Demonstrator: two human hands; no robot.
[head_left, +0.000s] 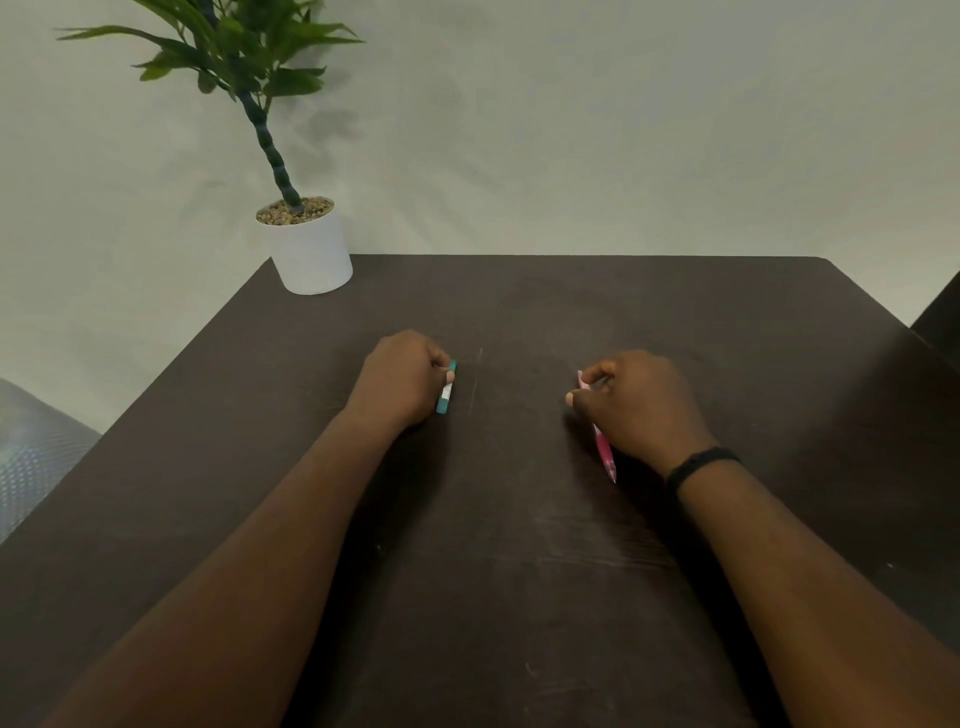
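My left hand (402, 376) rests on the dark brown table (519, 519) near its middle and pinches a short teal pen (447, 392) between thumb and curled fingers. The teal pen lies almost along the table, its far end pointing away from me. About a hand's width to the right, my right hand (641, 405) holds a pink pen (605, 452) with curled fingers. The pink pen's near end sticks out below the hand toward me; its far end shows beside the thumb. A black band (701, 465) sits on my right wrist.
A green plant in a white pot (311, 254) stands at the table's far left corner against a pale wall. A grey mesh chair (31, 452) sits off the left edge. A dark object (943, 317) shows past the far right edge.
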